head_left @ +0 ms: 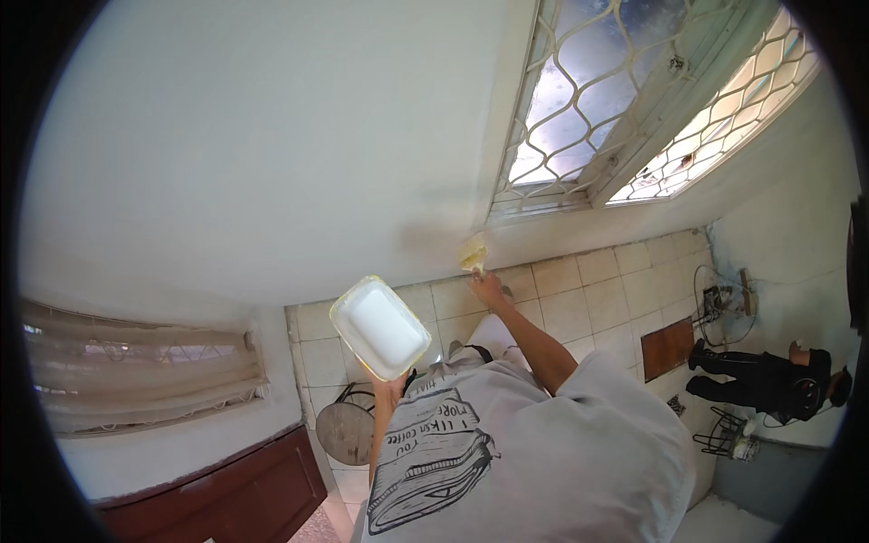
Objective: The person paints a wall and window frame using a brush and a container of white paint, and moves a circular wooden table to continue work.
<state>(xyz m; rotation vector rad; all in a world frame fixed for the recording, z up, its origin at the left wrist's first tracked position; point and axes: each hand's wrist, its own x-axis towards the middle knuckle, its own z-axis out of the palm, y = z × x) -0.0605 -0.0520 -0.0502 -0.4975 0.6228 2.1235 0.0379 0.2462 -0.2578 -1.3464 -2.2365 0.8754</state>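
Observation:
My left hand point(387, 387) grips a shallow rectangular tray point(338, 314) from below, at its near end. The tray's rim is yellowish and its inside is white; whether that is paint or bare plastic I cannot tell. Ahead and to the right, my right hand point(490, 289) is closed around the handle of a paintbrush point(472, 248). Its wide, pale yellow bristles point up toward the white wall point(272, 163), below the window's lower left corner. Whether the bristles touch the wall is not clear. Brush and tray are apart.
A window point(579, 100) with a curvy metal grille is at the upper right. A round stool point(346, 433) stands on the tiled floor point(566, 312) at my left. Left of it are a curtained window point(145, 371) and a red-brown door point(217, 489). At far right stands a person point(797, 380) in black.

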